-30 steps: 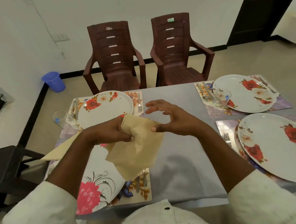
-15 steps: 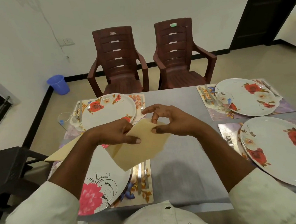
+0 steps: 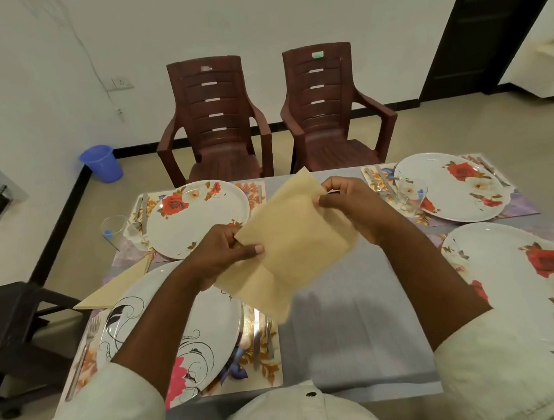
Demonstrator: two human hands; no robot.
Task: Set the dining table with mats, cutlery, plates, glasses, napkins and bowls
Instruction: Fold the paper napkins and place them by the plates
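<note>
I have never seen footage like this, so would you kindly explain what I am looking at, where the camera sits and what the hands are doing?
There is no machine here. A person wears a wide-angle camera on the head, looking forward and down, so you see their own arms from above. The left hand and right hand each pinch an edge of a beige napkin, holding it spread above the grey table.

On the table lie four floral mats, each with a plate: two at left, two at right. Cutlery lies beside the plates. A glass stands at far left, another at the far right setting. A folded napkin already lies by the near left plate. Two brown chairs stand beyond.
</note>
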